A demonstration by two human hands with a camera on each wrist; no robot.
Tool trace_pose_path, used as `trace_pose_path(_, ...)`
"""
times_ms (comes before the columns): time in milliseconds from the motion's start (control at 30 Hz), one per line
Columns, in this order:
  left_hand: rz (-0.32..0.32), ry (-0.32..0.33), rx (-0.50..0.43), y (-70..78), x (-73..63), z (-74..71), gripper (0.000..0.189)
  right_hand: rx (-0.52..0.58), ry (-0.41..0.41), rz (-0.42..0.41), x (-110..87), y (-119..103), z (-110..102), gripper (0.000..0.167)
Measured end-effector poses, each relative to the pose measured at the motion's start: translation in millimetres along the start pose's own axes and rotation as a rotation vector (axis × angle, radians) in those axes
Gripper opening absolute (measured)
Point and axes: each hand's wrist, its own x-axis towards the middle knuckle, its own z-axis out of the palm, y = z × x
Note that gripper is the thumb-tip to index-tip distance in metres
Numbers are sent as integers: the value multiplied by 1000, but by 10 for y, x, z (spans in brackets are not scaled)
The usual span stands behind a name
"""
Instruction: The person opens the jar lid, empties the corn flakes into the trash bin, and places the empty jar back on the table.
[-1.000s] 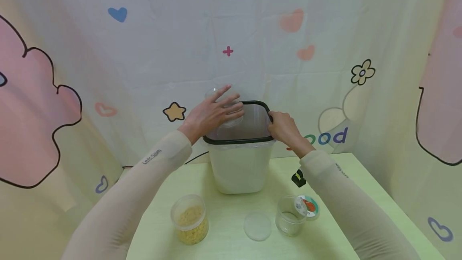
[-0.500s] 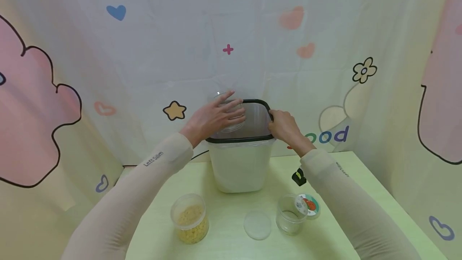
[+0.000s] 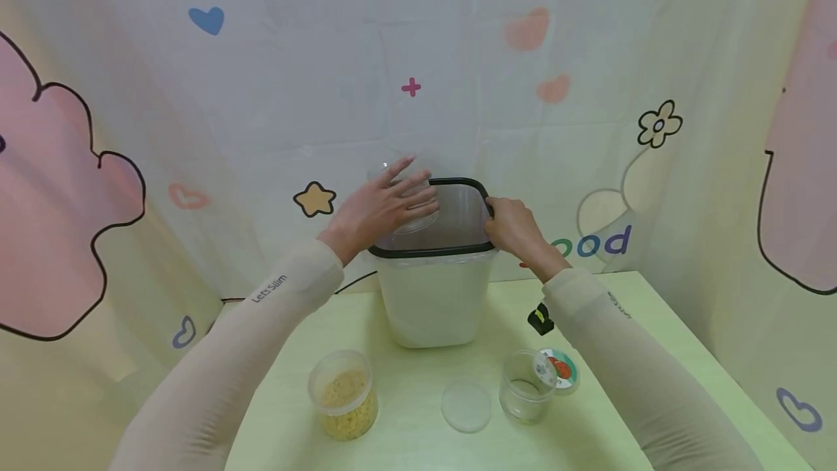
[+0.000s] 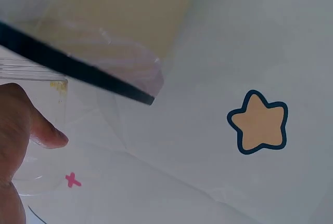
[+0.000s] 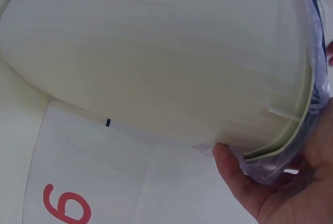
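Note:
My left hand point(image 3: 386, 203) grips a clear plastic jar point(image 4: 49, 96) over the mouth of a white trash bin point(image 3: 434, 304). The jar is tipped, its threaded mouth toward the bin, and a few yellow crumbs cling near that end. From the head, the back of the hand hides much of it. My right hand point(image 3: 513, 225) holds the right side of the bin's black rim point(image 3: 434, 251), the thumb outside against the wall. A thin clear liner point(image 5: 270, 172) folds over the rim under that hand.
On the table stand a clear tub point(image 3: 349, 405) part full of yellow bits, a translucent round lid point(image 3: 466, 407) and another clear jar point(image 3: 523, 402). Behind that jar lies a green-and-red printed lid point(image 3: 565, 371). A small black object point(image 3: 540, 320) sits near my right sleeve.
The jar in my left hand dipped slightly toward the bin, then rose and shifted a little left again. My right hand keeps its hold on the rim.

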Motion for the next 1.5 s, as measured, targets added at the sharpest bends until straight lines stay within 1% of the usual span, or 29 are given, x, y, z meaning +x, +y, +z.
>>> trace_pose_path(67,19,2,6,31,6,8,109,-1,-1,6,-6,0,1,54)
trace_pose_path(133,13,4,1,26,4,12,108,2,-3,9,-8,-1,3,54)
trace_pose_path(200,-18,11,-9,-17,-10,6,109,3,-3,10,-9,-1,4,54)
trace_pose_path(267,-63,26,-31,-83,-30,2,112,0,-1,8,-8,-3,5,54)
trace_pose_path(367,-135,78,-90,-181,-63,-2,113,-1,2,6,-6,-1,6,54)
trace_pose_path(433,-159,101,-121,-208,-71,6,114,-3,2,5,-6,-1,1,55)
trace_pose_path(500,-154,99,-132,-194,-66,6,114,0,2,6,-5,3,-3,55)
trace_pose_path(667,-78,42,-103,-52,-56,23,116,-7,4,9,-3,-7,-4,55)
trace_pose_path(733,-70,37,-96,-13,-62,40,114,-9,1,11,1,-9,4,54)
trace_pose_path(867,-78,36,-75,-2,-79,49,111,-5,-3,12,3,-15,9,54)
trace_pose_path(1000,-67,30,-48,-11,-85,41,111,-4,8,8,5,-21,7,54)
trace_pose_path(1133,-52,18,-52,-1,-79,34,111,-6,3,9,10,-15,1,54)
trace_pose_path(1233,-43,22,-63,18,-83,37,110,-8,-2,11,7,-15,-1,54)
trace_pose_path(1333,-49,38,-90,32,-94,47,109,-10,0,8,6,-14,1,54)
trace_pose_path(1500,-116,100,-178,29,-107,77,103,-8,6,0,10,-7,0,54)
